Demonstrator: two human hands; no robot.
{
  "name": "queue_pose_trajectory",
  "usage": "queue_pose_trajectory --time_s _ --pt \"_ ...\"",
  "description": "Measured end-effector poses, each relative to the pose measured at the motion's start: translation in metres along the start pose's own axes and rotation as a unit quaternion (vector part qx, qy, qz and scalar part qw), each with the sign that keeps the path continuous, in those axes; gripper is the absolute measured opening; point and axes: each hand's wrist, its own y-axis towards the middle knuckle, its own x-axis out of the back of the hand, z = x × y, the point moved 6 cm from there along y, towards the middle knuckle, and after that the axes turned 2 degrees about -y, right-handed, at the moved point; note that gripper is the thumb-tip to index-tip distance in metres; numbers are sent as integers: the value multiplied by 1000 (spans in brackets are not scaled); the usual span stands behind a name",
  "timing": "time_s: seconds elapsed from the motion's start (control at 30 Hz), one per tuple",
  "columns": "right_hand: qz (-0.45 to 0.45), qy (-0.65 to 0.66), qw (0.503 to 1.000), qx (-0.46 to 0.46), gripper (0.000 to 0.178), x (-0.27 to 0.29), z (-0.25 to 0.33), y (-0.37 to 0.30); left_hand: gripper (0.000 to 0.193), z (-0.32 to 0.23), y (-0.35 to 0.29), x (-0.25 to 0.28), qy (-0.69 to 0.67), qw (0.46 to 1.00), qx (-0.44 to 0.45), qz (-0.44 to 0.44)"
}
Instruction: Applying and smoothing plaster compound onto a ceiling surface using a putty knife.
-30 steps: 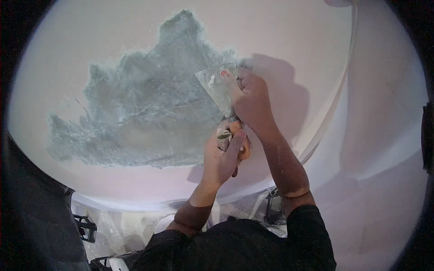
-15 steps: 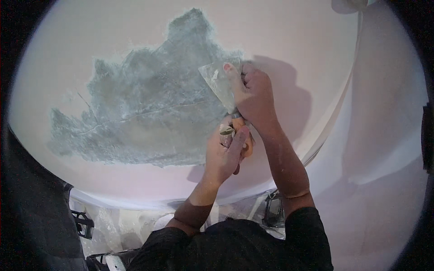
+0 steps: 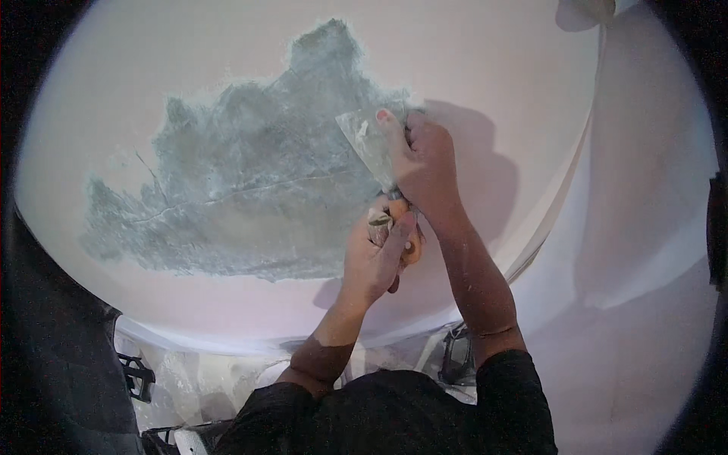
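Observation:
A putty knife point(image 3: 367, 144) with a pale, smeared wide blade and an orange handle is held slanting in front of the wall. My left hand point(image 3: 369, 262) is closed round its handle. In the same hand sits a small whitish, crusted stub point(image 3: 378, 227) with a dark olive end; its kind I cannot make out. My right hand point(image 3: 429, 163) is closed at the blade's right edge, thumb pressed flat on the blade face and fingers curled, partly hidden. Behind the blade lies a grey-green patch point(image 3: 243, 171) of rough-edged coating, crossed by a thin line.
Pale pinkish wall point(image 3: 493, 53) surrounds the patch and meets another pale wall point(image 3: 644, 227) at a corner on the right. A rounded object point(image 3: 585, 14) shows at the top right. Below are whitish-smeared sheeting point(image 3: 197, 379) and a black bracket-like part point(image 3: 138, 378).
Both hands keep their hold on the putty knife and have barely shifted. The view has moved slightly, so the patch appears a little farther right.

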Motion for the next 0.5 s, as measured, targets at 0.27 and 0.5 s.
queue_pose_trajectory --time_s 0.27,0.5 --pt "0 -7 1000 18 42 -5 4 6 29 -7 -5 0 -36 999 11 -13" --pt "10 -57 998 -32 39 -6 5 0 26 -10 -9 3 -23 999 19 -39"
